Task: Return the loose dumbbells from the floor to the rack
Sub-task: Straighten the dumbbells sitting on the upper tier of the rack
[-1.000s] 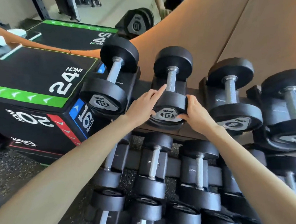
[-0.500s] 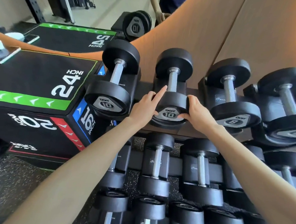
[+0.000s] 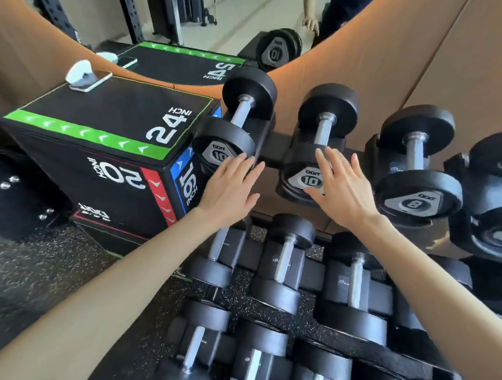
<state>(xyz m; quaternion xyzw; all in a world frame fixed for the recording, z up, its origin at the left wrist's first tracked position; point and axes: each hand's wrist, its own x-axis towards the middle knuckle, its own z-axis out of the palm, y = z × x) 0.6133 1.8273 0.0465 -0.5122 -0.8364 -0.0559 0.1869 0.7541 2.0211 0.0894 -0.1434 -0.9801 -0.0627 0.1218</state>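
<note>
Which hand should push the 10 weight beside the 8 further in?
Right, probably. The right hand is open, fingers over that weight; the left hand is open too but off in the gap beside the other 10.

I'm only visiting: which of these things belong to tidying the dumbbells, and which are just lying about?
Part of the job:
the second 10 dumbbell on the rack; the left hand and right hand, open near its front end; the end 10 dumbbell and the 8 dumbbell racked beside it.

Just lying about:
the jump box marked 24 inch; the phone on it.
</note>
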